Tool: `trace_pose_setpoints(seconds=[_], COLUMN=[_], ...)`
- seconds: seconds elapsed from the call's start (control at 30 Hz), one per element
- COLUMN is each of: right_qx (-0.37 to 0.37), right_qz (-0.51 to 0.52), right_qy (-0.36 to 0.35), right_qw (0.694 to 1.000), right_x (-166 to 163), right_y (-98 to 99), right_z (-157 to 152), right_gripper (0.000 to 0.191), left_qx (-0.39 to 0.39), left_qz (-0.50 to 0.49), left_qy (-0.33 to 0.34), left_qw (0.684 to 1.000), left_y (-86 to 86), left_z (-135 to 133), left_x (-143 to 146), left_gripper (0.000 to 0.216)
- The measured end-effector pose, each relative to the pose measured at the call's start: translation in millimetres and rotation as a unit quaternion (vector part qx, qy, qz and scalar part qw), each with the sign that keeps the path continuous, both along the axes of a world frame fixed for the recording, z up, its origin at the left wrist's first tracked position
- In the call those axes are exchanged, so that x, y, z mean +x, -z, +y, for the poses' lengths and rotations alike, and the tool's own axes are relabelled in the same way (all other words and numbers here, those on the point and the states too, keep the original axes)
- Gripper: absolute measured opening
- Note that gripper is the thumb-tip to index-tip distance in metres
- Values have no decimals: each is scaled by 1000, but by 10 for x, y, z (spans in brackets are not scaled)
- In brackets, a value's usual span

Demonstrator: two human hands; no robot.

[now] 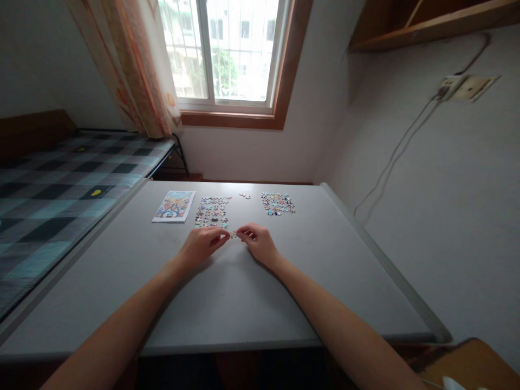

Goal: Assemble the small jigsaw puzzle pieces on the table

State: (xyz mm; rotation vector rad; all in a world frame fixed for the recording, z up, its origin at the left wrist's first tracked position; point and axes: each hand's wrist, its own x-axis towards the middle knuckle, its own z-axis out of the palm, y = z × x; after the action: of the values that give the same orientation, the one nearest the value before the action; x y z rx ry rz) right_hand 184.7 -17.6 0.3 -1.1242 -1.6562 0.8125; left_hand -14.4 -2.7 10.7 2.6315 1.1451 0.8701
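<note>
Between my two hands a small jigsaw puzzle piece (233, 234) shows, perhaps more than one joined; it is too small to tell. My left hand (205, 241) pinches it from the left with thumb and forefinger. From the right, my right hand (258, 241) grips it the same way, its other fingers curled. Just beyond my left hand lie rows of loose puzzle pieces (213, 210), partly hidden by that hand. A second group of puzzle pieces (278, 203) sits farther right, and a few joined pieces (245, 196) lie between the groups.
A colourful picture sheet (174, 206) lies at the table's left. The grey table (244, 303) has a raised right edge along the wall. A bed (81, 179) with a checked cover stands to the left, and a cable (394, 157) hangs on the right wall.
</note>
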Motion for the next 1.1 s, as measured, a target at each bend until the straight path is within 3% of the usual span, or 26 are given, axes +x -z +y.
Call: trace_pose_setpoints(seconds=[0.63,1.1], right_qx=[-55,-72], right_qz=[52,103], right_qy=[-49,-51], right_qw=[996,991], right_x=[-27,-22], right_y=[18,23], right_z=[-14,2], right_gripper=[24,25], left_qx=[23,17], left_qz=[15,4], left_qy=[-20,11], left_qw=[999,1000], left_y=[-35,-17], left_z=[-20,-22], left_x=[1,3], left_gripper=[28,25])
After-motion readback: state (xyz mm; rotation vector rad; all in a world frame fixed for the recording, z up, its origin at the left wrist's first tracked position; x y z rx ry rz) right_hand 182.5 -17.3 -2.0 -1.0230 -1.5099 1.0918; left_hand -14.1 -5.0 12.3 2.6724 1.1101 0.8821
